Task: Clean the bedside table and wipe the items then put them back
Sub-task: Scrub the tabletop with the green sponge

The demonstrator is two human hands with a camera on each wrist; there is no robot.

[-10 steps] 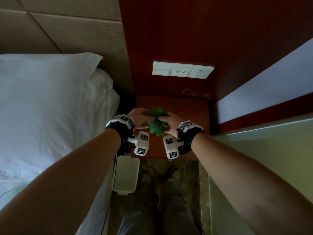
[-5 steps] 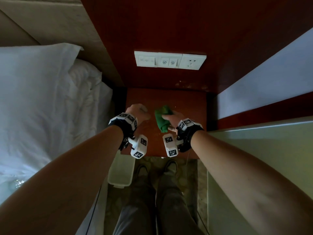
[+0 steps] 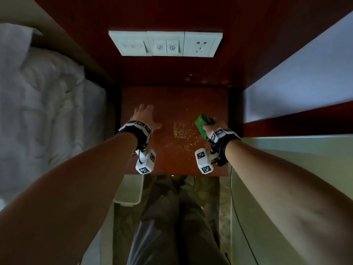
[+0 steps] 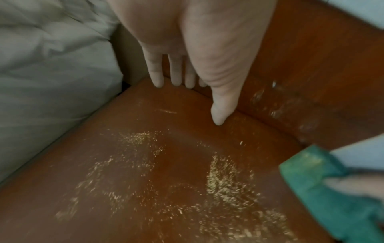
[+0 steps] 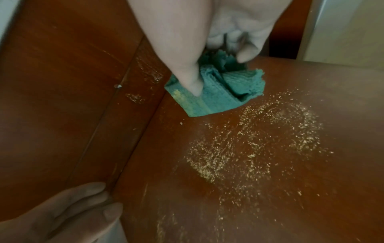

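The reddish-brown bedside table point(image 3: 172, 98) fills the middle of the head view, its top dusted with pale crumbs point(image 3: 181, 131) point(image 4: 224, 177) point(image 5: 255, 144). My right hand point(image 3: 211, 126) point(image 5: 207, 54) grips a folded green cloth point(image 3: 203, 122) point(image 5: 218, 92) point(image 4: 324, 189) at the table's right side, thumb pressed on top of it, the cloth's lower edge on the wood. My left hand point(image 3: 145, 116) point(image 4: 187, 74) point(image 5: 68, 213) hovers with straight, spread fingers over the table's left part and holds nothing.
A white bed with pillow and duvet point(image 3: 47, 111) lies along the left. A wooden back panel carries white switches and a socket point(image 3: 165, 44). A pale cabinet top point(image 3: 296, 159) stands at the right. A white bin point(image 3: 129, 190) sits on the floor below the table's front edge.
The hands have parted: the left let go of the cloth and moved left over the table with fingers spread, while the right carried the cloth to the table's right side and lowered it.
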